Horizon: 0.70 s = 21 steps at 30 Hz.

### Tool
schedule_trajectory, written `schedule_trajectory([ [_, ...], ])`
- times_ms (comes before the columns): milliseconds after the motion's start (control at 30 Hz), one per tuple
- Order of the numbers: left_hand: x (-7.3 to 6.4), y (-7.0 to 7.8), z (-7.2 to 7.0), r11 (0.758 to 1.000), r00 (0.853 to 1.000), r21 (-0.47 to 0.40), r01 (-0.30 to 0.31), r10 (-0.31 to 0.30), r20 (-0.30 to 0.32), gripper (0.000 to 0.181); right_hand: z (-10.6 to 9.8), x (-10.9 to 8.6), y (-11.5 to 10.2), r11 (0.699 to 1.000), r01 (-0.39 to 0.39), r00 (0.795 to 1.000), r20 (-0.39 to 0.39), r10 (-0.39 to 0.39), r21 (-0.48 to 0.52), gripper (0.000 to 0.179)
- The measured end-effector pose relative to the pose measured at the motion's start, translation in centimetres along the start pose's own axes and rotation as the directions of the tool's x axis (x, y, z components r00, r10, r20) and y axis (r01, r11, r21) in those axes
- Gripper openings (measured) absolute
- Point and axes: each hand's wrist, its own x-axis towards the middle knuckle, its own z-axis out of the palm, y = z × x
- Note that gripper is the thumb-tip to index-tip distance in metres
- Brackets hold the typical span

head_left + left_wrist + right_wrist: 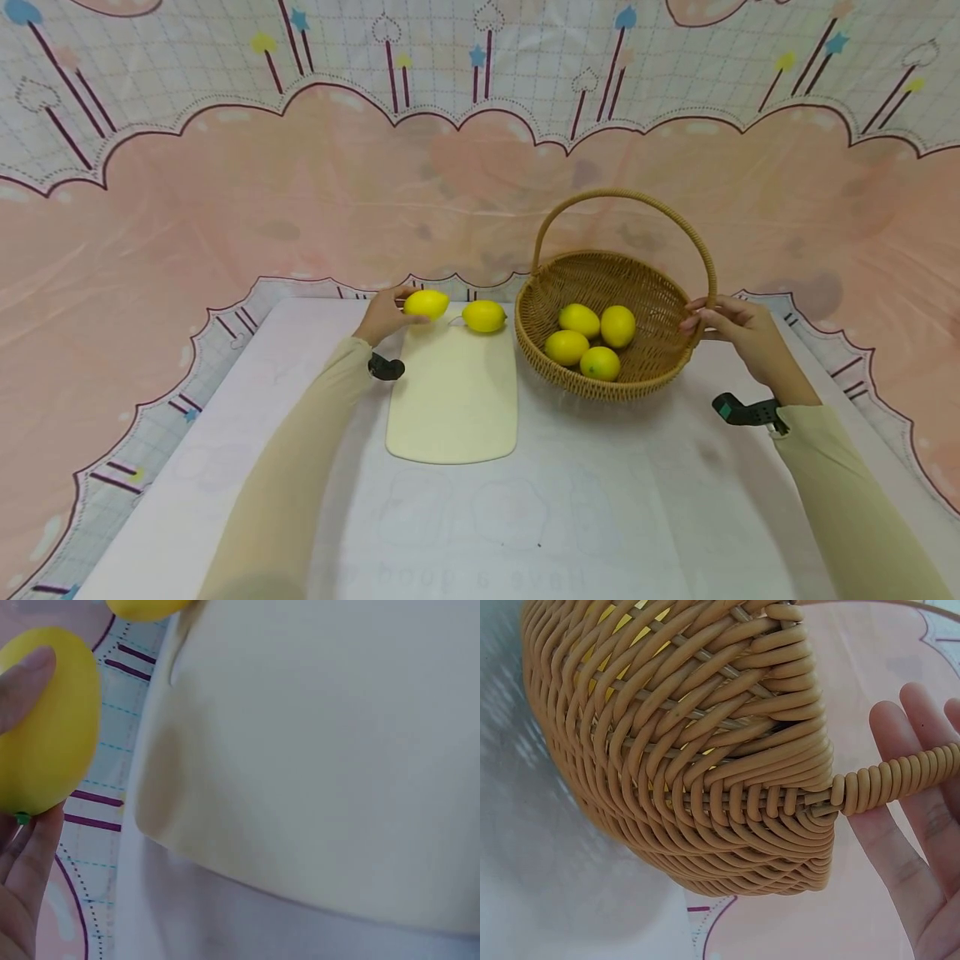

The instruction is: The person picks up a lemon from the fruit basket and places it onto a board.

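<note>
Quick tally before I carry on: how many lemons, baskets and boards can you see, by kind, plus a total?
Lemons: 6 (4 visible in the basket, 1 in the left hand, 1 at the far end of the board)
Baskets: 1
Boards: 1
Total: 8

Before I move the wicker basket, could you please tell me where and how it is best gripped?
Probably the top of its arched handle, from above: the arch peaks well above the rim and the lemons inside.
</note>
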Motion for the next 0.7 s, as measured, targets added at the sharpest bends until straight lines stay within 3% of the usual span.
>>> schedule_trajectory([
  [267, 0.1, -1.4, 0.9, 0.999, 0.999, -0.027, -0.038, 0.037, -0.029, 0.066, -0.1, 0.0, 0.0, 1.000, 0.000, 1.000, 0.000, 0.000, -0.012, 0.025],
  [533, 0.2, -1.3, 1.6, 0.999, 0.999, -0.004, 0.047, -0.047, 0.011, 0.064, -0.1, 0.0, 0.0, 1.000, 0.008, 1.000, 0.005, -0.008, 0.013, 0.020],
  [700, 0.1, -1.1, 1.8, 0.998, 0.998, 0.004, 0.059, -0.059, 0.022, 0.065, -0.1, 0.0, 0.0, 1.000, 0.007, 1.000, 0.001, -0.007, 0.011, 0.019],
])
